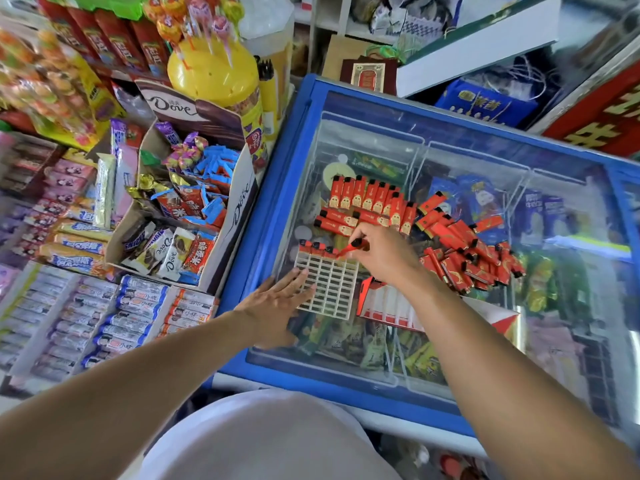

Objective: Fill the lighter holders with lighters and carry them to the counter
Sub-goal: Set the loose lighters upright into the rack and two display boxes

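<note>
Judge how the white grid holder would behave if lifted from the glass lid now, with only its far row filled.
The lighter holder looks like thin moulded plastic, so probably light and fairly stiff. On the smooth freezer lid it likely slides easily; the left hand rests flat on it. The few lighters standing at one edge may tip it slightly.

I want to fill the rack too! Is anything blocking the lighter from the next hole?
Nothing visible. The right hand holds the lighter just above the rack's top row, beside three lighters already in; the left hand only steadies the rack's edge.
</note>
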